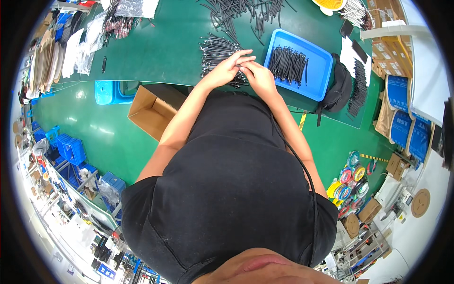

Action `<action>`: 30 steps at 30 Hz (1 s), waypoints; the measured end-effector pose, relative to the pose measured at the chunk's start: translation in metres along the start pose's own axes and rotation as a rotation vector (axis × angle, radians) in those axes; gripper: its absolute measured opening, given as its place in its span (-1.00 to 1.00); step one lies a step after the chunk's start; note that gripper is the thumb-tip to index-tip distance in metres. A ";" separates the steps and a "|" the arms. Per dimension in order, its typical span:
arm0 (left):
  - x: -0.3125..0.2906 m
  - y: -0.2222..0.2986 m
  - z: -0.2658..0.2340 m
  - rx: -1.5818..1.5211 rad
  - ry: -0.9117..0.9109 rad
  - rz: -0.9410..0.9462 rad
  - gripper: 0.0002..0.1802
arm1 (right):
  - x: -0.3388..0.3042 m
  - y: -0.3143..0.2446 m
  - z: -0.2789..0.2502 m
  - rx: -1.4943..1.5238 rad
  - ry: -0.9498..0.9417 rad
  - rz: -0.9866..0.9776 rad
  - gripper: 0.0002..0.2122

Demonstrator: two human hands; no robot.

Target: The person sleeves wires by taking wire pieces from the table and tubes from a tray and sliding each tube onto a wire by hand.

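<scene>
My left hand [225,72] and my right hand [261,79] meet at the green table's near edge. Their fingertips are pinched together, with the left index finger reaching out past the right fingers. Something small and dark shows between the fingertips; the fingers hide most of it. Below and beside my left hand lies a pile of short black cables [213,53] with light-tipped ends, lined up side by side. Right of my right hand, a blue tray [318,53] holds many similar black cables [288,65].
More black cables [231,14] lie loose at the far side of the green table [165,52]. A black bag [338,83] sits against the tray's right side, near a row of black pieces [358,87]. An open cardboard box [153,110] and a blue stool [108,92] stand below the table's edge.
</scene>
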State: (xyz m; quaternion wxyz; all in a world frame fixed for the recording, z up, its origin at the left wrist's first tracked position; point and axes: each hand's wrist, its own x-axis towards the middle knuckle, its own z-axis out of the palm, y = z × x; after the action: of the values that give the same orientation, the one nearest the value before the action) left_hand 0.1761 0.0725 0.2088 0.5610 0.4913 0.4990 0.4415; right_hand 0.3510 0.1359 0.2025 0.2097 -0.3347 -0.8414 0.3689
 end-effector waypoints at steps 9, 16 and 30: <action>0.004 -0.019 -0.003 -0.062 -0.018 0.050 -0.14 | 0.002 0.004 0.005 0.040 0.019 0.002 -0.78; 0.008 -0.064 -0.032 0.769 0.246 0.071 -0.34 | 0.005 0.113 0.008 -0.016 0.302 0.453 -0.75; 0.018 -0.106 -0.045 0.997 0.199 -0.007 -0.64 | 0.103 0.147 0.065 -0.275 0.205 0.122 -0.59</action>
State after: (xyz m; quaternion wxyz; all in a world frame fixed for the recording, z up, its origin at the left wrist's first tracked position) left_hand 0.1337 0.0817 0.1007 0.2095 0.6530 0.7019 0.1924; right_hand 0.3015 0.2524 0.0605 0.2241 -0.4465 -0.8362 0.2263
